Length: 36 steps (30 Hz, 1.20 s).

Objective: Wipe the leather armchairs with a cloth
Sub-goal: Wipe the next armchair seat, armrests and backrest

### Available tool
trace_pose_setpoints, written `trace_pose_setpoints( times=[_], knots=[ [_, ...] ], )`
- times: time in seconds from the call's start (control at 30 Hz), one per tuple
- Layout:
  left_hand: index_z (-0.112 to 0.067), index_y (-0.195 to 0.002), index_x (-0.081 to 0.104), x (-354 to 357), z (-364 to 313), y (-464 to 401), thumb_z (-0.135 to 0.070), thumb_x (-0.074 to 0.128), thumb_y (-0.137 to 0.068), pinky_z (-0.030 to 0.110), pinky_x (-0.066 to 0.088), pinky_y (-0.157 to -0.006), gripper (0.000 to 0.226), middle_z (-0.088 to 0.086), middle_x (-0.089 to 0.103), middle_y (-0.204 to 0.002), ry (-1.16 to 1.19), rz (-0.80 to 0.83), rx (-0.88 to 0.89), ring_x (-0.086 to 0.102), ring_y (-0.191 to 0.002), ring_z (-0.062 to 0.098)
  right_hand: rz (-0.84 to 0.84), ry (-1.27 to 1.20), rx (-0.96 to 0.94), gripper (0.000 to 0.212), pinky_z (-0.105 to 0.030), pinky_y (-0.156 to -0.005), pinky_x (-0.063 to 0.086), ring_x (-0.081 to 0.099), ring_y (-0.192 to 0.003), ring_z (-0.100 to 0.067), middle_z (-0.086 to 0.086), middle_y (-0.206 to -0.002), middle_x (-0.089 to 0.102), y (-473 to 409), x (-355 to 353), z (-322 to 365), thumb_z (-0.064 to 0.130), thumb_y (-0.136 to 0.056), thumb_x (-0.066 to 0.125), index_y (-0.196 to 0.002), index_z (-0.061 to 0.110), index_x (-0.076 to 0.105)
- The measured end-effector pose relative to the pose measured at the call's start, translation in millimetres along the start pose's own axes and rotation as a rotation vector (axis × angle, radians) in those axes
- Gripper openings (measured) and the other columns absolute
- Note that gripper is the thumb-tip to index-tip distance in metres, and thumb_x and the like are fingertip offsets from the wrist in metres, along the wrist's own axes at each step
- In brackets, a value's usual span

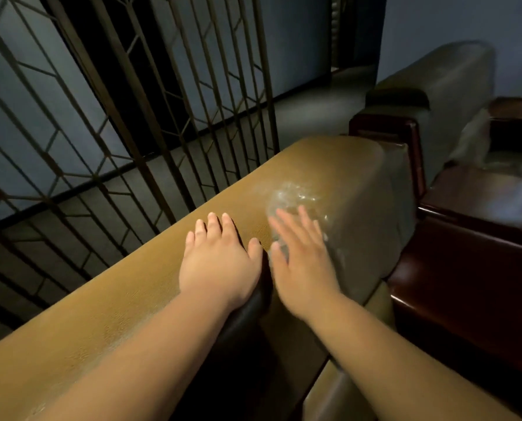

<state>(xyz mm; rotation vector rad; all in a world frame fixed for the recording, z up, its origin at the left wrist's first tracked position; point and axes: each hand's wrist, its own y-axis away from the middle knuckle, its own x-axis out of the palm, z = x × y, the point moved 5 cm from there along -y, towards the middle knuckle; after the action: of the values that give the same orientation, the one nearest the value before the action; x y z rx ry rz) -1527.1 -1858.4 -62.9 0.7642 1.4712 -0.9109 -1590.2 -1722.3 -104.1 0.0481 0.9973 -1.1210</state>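
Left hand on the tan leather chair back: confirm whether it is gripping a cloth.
No: the left hand lies flat, fingers spread, on the tan leather chair back, with nothing held.

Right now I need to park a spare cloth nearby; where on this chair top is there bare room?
The armchair top is bare from the left hand back toward the camera, along the window-grille side. The rounded far end is crowded: the right hand presses a blurred cloth there.
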Motion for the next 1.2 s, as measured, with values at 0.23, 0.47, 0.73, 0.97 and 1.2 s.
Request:
trace_pose_setpoints(
  times=[0.23, 0.47, 0.73, 0.97, 1.2],
  knots=[
    [-0.011, -0.167, 0.023, 5, 0, -20, -0.060, 0.011, -0.098, 0.045, 0.011, -0.133, 0.086, 0.013, 0.015, -0.176, 0.031, -0.098, -0.237, 0.012, -0.163, 0.026, 0.120, 0.186, -0.088, 0.056, -0.043, -0.129, 0.011, 0.017, -0.157, -0.018, 0.006, -0.166, 0.034, -101, -50, -90, 0.044, -0.102, 0.031, -0.158, 0.037, 0.034],
    [-0.009, -0.166, 0.024, 5, -7, -26, -0.046, 0.025, -0.100, 0.044, 0.012, -0.133, 0.076, 0.007, 0.024, -0.174, 0.068, -0.169, -0.446, 0.016, -0.162, 0.022, 0.285, 0.162, -0.401, 0.065, -0.042, -0.126, 0.022, 0.035, -0.150, -0.016, 0.006, -0.159, 0.045, -69, -11, -20, 0.049, -0.095, 0.028, -0.156, 0.029, 0.038],
    [-0.011, -0.164, 0.033, 2, -13, -24, -0.051, 0.018, -0.094, 0.042, 0.018, -0.132, 0.082, 0.006, 0.030, -0.172, -0.028, -0.152, -0.485, 0.022, -0.161, 0.021, 0.342, 0.289, -0.167, 0.057, -0.036, -0.125, 0.008, 0.023, -0.156, -0.019, 0.002, -0.166, 0.033, -169, -59, -101, 0.042, -0.108, 0.035, -0.162, 0.025, 0.026],
    [-0.009, -0.164, 0.034, 3, -11, -25, -0.047, 0.016, -0.090, 0.044, 0.017, -0.131, 0.084, 0.007, 0.033, -0.171, 0.020, -0.108, -0.500, 0.024, -0.160, 0.022, 0.657, 0.174, -0.542, 0.073, -0.042, -0.127, 0.016, 0.027, -0.156, -0.022, -0.001, -0.167, 0.034, -105, -3, 1, 0.048, -0.094, 0.024, -0.162, 0.023, 0.030],
    [-0.010, -0.165, 0.032, 4, -9, -26, -0.049, 0.020, -0.092, 0.043, 0.011, -0.133, 0.083, 0.005, 0.030, -0.172, 0.043, -0.033, -0.504, 0.020, -0.162, 0.022, 0.617, 0.363, -0.118, 0.063, -0.049, -0.130, 0.010, 0.001, -0.161, -0.024, 0.003, -0.174, 0.008, -215, -7, -67, 0.044, -0.108, 0.025, -0.166, 0.028, 0.008]
  ],
)
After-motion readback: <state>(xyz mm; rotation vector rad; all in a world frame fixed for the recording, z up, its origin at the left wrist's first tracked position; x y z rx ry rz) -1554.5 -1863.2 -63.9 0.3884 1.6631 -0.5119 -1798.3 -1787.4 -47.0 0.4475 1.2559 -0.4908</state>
